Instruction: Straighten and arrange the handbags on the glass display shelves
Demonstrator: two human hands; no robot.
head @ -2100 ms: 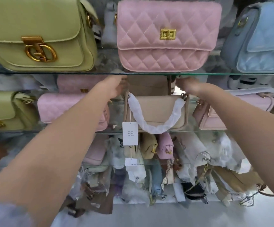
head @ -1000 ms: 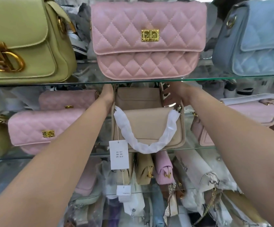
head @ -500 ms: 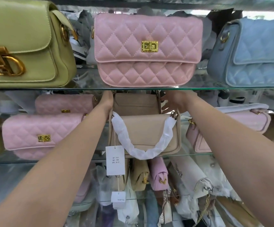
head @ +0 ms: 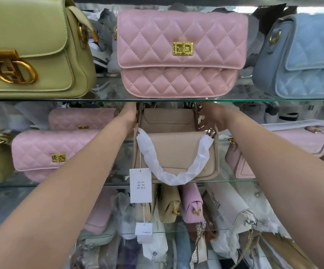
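**On the middle shelf: two beige bags, both grips at the rear one**

Overhead, the top shelf (head: pixel 41 100) carries a green bag (head: pixel 31 55), a pink quilted bag (head: pixel 180 55) and a blue quilted bag (head: pixel 302 59), upright in a row. On the middle shelf (head: pixel 235 179) the front beige bag (head: pixel 176 152) stands at the edge, with the rear beige bag (head: pixel 167 119) just behind it. Your right grip (head: pixel 213 117) curls onto the rear beige bag's right side, grasping it. Your left grip (head: pixel 130 117) lies against its left side, but the fingers are hidden, so its state cannot be told. A price tag (head: pixel 140 185) hangs below the front beige bag.
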